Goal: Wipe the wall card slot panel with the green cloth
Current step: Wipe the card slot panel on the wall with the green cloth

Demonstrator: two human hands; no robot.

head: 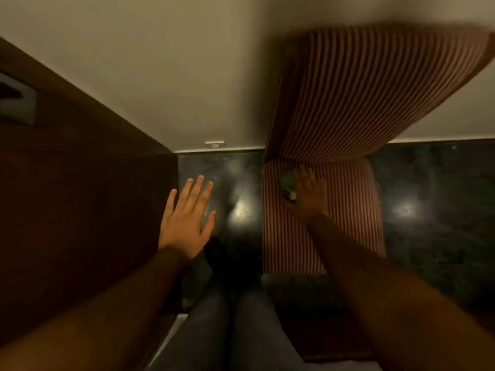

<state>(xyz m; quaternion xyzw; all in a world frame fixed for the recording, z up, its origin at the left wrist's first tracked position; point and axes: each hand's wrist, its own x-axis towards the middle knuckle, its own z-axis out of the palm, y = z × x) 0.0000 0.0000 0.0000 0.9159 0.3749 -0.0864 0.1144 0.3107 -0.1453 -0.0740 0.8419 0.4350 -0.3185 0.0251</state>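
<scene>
My right hand (308,194) reaches down over the seat of a red-and-white striped chair (348,210). It is blurred and dim. A bit of the green cloth (288,180) shows between its thumb and fingers, with a small white piece just below, so the hand seems closed on the cloth. My left hand (187,215) hovers flat over the dark floor with fingers spread and nothing in it. A grey plate (18,105) sits on the dark wooden surface at far left; I cannot tell whether it is the card slot panel.
A dark wooden door or cabinet (80,196) fills the left side, close to my left hand. The striped chair back (361,97) leans against the cream wall (174,76). Glossy dark floor (428,210) with light spots lies below. My legs (235,330) are at the bottom centre.
</scene>
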